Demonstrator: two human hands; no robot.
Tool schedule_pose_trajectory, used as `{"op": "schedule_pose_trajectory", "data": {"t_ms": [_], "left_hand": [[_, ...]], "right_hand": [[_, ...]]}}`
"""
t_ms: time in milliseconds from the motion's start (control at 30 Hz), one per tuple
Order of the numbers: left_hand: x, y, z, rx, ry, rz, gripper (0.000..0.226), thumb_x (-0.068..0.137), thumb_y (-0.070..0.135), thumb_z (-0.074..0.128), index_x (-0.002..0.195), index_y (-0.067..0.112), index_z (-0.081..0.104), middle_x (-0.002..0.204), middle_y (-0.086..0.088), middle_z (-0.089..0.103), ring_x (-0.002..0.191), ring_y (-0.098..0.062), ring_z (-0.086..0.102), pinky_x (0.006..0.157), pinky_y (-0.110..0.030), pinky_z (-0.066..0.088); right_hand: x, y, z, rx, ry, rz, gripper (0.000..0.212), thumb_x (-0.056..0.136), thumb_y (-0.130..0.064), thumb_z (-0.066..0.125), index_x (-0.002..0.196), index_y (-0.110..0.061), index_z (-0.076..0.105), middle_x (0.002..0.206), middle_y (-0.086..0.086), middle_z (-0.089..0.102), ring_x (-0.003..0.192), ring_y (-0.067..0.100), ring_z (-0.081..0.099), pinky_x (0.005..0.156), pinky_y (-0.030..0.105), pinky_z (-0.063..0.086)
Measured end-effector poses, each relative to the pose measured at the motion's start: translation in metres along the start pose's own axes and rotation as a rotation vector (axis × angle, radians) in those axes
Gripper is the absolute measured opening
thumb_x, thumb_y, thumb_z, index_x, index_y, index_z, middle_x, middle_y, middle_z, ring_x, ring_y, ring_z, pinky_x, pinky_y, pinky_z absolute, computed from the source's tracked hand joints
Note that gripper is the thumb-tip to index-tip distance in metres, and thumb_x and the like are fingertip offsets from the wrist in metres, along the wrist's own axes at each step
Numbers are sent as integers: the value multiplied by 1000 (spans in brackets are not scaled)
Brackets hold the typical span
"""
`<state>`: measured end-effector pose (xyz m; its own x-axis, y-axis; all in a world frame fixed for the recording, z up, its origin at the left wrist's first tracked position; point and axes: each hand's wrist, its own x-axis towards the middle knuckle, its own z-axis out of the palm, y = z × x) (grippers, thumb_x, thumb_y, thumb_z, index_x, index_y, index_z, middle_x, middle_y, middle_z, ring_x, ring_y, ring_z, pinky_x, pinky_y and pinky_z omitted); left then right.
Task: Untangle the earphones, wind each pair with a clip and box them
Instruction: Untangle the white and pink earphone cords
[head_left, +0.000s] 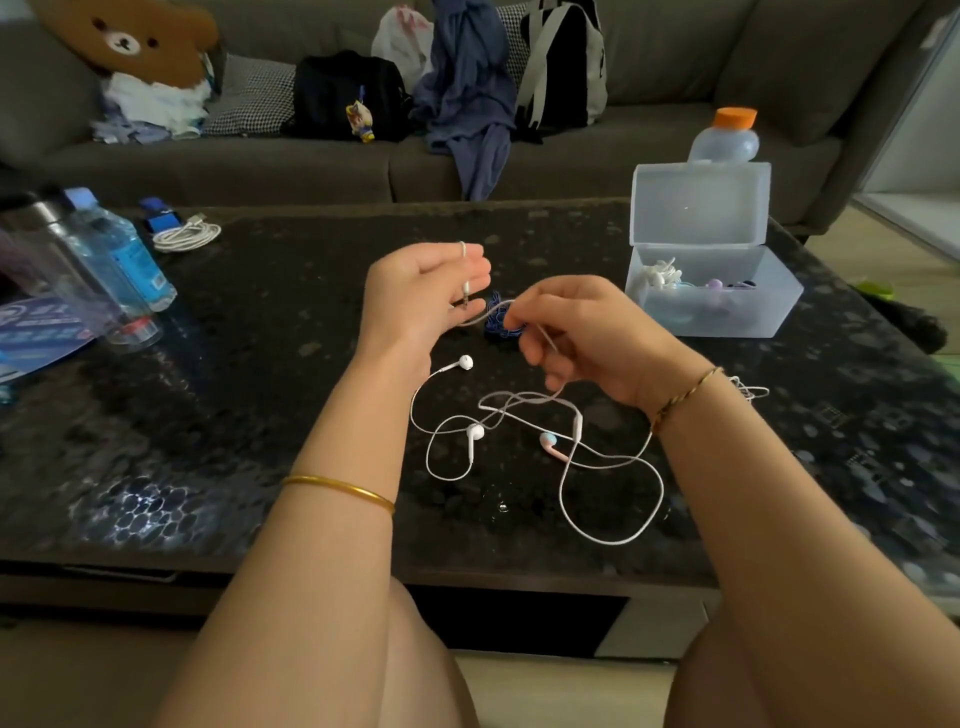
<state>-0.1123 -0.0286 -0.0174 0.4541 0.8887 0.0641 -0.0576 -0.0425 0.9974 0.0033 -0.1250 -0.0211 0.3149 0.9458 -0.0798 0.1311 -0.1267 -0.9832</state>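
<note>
Dark table (260, 364) with earphones (475, 431), sofa (675, 130) behind

A dark speckled table (249, 374) fills the middle of the view. At its ten o'clock corner lies a coiled white charging cable (187, 235), just beside a small blue object (158, 215). At nine o'clock a blue-capped water bottle (122, 252) lies tilted against a clear flask (67, 270), with a printed leaflet (36, 327) under them. At two o'clock stands an orange-capped bottle (727, 136). Behind, a grey sofa (665, 150) carries a bear cushion (130, 41) at eleven o'clock, a black bag (337, 88), a blue garment (467, 98) at twelve o'clock and a backpack (566, 62) at one o'clock.
</note>
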Motion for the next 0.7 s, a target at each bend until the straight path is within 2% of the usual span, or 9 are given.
{"op": "schedule_pose_trajectory", "data": {"t_ms": [100, 167, 300, 367, 433, 600, 700], "left_hand": [[0, 2, -4, -39, 48, -24, 14, 91, 9, 61, 102, 15, 68, 98, -3, 73, 91, -10, 71, 72, -24, 57], [1, 2, -5, -77, 54, -60, 14, 92, 13, 59, 104, 15, 67, 98, 0, 74, 91, -8, 71, 65, -20, 53], [3, 6, -7, -337, 5, -252, 11, 95, 12, 51, 97, 13, 62, 88, 0, 76, 79, -9, 72, 49, -16, 34], [3, 7, -9, -482, -7, -289, 14, 96, 10, 46, 94, 12, 60, 84, 0, 76, 72, -8, 71, 44, -15, 29], [4, 6, -11, -481, 6, -254, 13, 97, 10, 47, 96, 12, 60, 88, -1, 76, 78, -8, 72, 46, -15, 30], [10, -2, -12, -293, 121, -179, 9, 92, 16, 62, 100, 19, 65, 101, 3, 74, 92, -6, 71, 63, -20, 37], [9, -1, -10, -445, 64, -224, 17, 95, 16, 57, 110, 19, 62, 101, 5, 73, 91, -4, 70, 60, -18, 36]], "right_hand": [[1, 1, -4, -39, 74, 19, 17, 93, -13, 51, 80, -9, 62, 54, 3, 46, 38, 9, 32, 39, 20, 33], [1, 1, -6, -56, 58, 37, 15, 90, -12, 53, 78, -9, 62, 52, 3, 41, 40, 9, 31, 37, 19, 26], [4, 7, -1, -250, 58, 135, 11, 87, -9, 56, 85, -4, 66, 52, 4, 39, 42, 12, 28, 37, 20, 23], [5, 11, 2, -317, 77, 173, 11, 87, -8, 56, 88, -3, 66, 53, 5, 39, 40, 11, 29, 38, 20, 24], [4, 11, 3, -290, 54, 168, 10, 87, -8, 56, 84, -4, 66, 52, 4, 38, 40, 11, 28, 38, 20, 22], [0, 3, -1, -197, -75, 96, 12, 85, -11, 58, 77, -6, 65, 50, 1, 35, 46, 12, 26, 39, 21, 19], [-1, 3, 1, -244, -138, 123, 12, 86, -10, 57, 78, -5, 65, 49, 0, 34, 44, 10, 26, 39, 21, 18]]}}
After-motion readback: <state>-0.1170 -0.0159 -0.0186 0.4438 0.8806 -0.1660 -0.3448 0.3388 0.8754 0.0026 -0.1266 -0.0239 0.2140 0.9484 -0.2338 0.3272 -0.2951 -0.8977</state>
